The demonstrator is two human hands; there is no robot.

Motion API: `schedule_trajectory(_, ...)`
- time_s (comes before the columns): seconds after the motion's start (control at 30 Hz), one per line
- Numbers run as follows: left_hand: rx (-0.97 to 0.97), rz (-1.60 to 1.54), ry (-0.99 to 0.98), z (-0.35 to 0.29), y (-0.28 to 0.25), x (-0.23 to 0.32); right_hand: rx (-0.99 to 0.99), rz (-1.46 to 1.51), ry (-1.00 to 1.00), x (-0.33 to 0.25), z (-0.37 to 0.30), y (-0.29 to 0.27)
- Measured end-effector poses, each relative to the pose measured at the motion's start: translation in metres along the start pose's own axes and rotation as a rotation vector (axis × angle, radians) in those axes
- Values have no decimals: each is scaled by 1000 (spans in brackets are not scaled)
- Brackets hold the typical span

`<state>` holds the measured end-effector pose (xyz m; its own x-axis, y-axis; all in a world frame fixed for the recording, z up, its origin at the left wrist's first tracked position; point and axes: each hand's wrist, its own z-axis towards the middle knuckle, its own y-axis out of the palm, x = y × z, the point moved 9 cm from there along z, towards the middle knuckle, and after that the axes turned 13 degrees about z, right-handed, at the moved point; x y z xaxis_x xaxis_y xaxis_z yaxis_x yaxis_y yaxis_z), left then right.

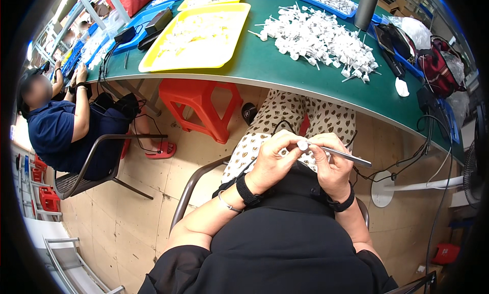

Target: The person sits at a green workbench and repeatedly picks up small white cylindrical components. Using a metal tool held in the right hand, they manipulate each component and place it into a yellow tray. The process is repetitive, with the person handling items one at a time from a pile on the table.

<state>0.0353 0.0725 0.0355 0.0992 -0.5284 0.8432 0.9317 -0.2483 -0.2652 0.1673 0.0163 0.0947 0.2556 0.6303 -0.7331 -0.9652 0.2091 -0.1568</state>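
Above my lap, my left hand [276, 159] pinches a small white plastic piece with a round cap [302, 145] between thumb and fingertips. My right hand [332, 168] is closed round a slim grey metal tool [351, 157], like a craft knife or tweezers; its kind is not clear. One end of the tool sticks out to the right past my fingers, and the other points at the white piece. Whether it touches the piece is too small to tell. On the green table beyond lies a heap of similar white pieces [321, 39] with thin stems.
A yellow tray [240, 24] of white pieces stands left of the heap. A grey cylinder [366, 11] and a dark red bag [439, 65] stand on the right. Under the table is a red stool [196, 103]; a co-worker [61, 123] sits left. Cables and a white stand [383, 189] are at right.
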Motion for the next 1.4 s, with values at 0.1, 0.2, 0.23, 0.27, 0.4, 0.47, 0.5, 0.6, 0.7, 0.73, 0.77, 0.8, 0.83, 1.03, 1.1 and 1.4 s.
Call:
schedule_trajectory(0.1, -10, -30, -14, -1, 1, -2, 15, 21, 21, 5, -3, -2)
schedule_trajectory(0.2, -26, -38, -14, -1, 3, -3, 67, 135, 83, 10, -6, -5)
schedule_trajectory(0.23, -33, -34, -9, 0, 3, -3, 90, 189, 110, 13, -7, -7)
schedule_trajectory(0.27, -26, -34, -12, 0, 2, -2, 96, 211, 82, 11, -7, -8)
schedule_trajectory(0.4, 13, -67, -59, 3, -3, 4, 165, 243, 130, 15, -10, -17)
schedule_trajectory(0.47, 26, 15, 6, 10, -11, 14, 211, 300, 152, 14, -9, -20)
schedule_trajectory(0.5, 58, -3, 6, 16, -20, 19, 237, 329, 163, 15, -10, -22)
schedule_trajectory(0.6, 313, -24, 54, 54, -82, 31, 261, 362, 183, 18, -9, -25)
schedule_trajectory(0.7, 683, 402, 185, 104, -170, 50, 284, 347, 216, 23, -14, -27)
schedule_trajectory(0.73, 578, 530, 102, 124, -190, 42, 265, 326, 190, 21, -13, -27)
schedule_trajectory(0.77, 591, 635, 230, 139, -214, 24, 235, 311, 163, 19, -10, -24)
schedule_trajectory(0.8, 585, 862, 168, 150, -229, -2, 234, 330, 173, 19, -10, -21)
schedule_trajectory(0.83, 574, 1083, 103, 162, -234, -15, 233, 342, 201, 21, -9, -20)
schedule_trajectory(1.03, 72, 768, 199, 190, -91, 4, 241, 331, 196, 25, -11, -25)
schedule_trajectory(1.1, -49, 770, 230, 191, -49, 25, 240, 304, 200, 24, -11, -28)
schedule_trajectory(1.4, -167, 987, 320, 210, -2, 9, 239, 264, 184, 16, -6, -33)
